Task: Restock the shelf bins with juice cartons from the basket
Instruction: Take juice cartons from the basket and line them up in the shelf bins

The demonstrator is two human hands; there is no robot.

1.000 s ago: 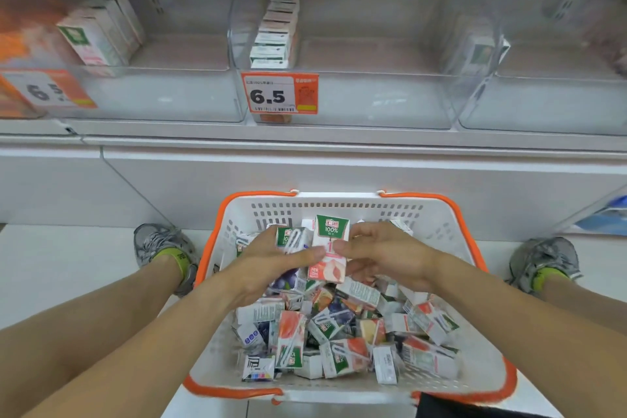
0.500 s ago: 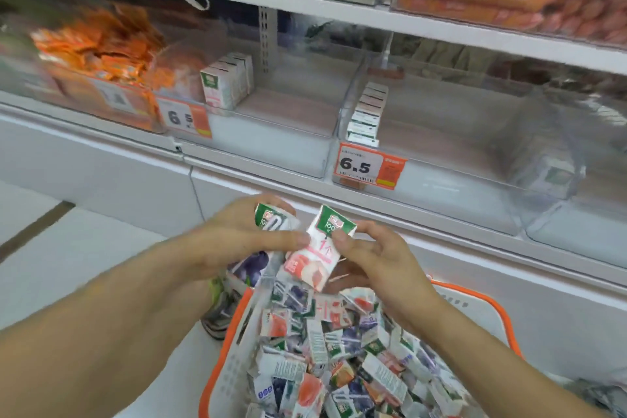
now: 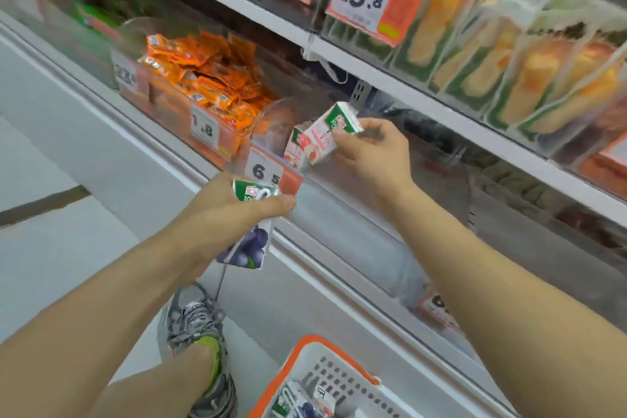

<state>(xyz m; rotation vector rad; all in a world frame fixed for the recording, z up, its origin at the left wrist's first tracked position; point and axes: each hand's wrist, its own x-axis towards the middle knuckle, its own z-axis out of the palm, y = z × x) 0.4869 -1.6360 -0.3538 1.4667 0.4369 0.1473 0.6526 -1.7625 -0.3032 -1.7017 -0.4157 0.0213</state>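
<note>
My right hand (image 3: pixel 371 154) grips a pink peach juice carton (image 3: pixel 327 136) with a green top, held tilted at the mouth of a clear shelf bin (image 3: pixel 271 122) marked 6.5. Matching pink cartons (image 3: pixel 294 146) stand inside that bin, just behind the held one. My left hand (image 3: pixel 230 210) holds a purple grape juice carton (image 3: pixel 249 241) below the bin's front edge. The white basket with an orange rim (image 3: pixel 315 355) sits at the bottom of the view with a few cartons (image 3: pixel 298 404) showing in it.
Left of the bin is a bin of orange snack packets (image 3: pixel 207 78) with a 1.8 tag. The upper shelf (image 3: pixel 424 92) overhangs, with price tags 12.5 and 29.8 and packaged goods (image 3: pixel 509 54). My grey shoe (image 3: pixel 195 326) stands on the floor beside the basket.
Both hands rose from the basket to the shelf. The right hand carried the pink carton up to the 6.5 bin. The left hand lifted the purple carton. The view swung up and left.
</note>
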